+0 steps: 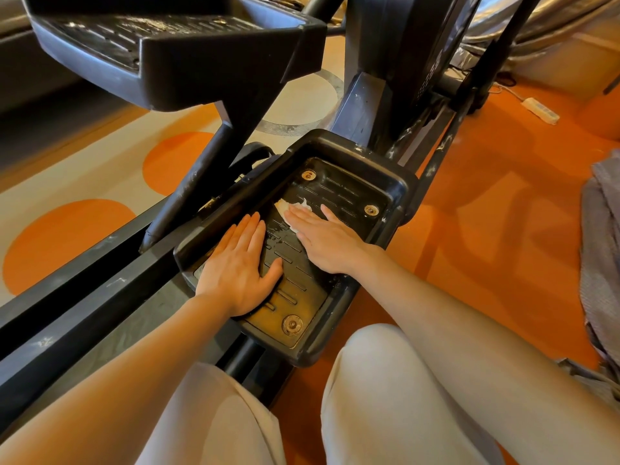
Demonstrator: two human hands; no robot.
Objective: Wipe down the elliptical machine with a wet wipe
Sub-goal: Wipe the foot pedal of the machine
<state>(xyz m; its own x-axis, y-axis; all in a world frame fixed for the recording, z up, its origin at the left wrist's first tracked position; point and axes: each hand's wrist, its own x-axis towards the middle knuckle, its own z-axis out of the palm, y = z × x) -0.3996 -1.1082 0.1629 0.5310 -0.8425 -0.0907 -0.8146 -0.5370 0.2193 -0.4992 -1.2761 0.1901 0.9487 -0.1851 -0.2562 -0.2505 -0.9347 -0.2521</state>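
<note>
My right hand [327,241] presses the wet wipe [291,209] flat-fingered on the pedal [399,182], left hand [240,268] bracing beside it (best to scrub along the grooves).

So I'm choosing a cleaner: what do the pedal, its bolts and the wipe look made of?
The pedal looks like matte black moulded plastic, ribbed and raised at the rim. Its bolts look like dull metal, possibly rusty. The wipe under the right hand looks like thin white fabric.

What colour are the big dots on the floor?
Orange dots on a cream floor, seen from the head view.
</note>
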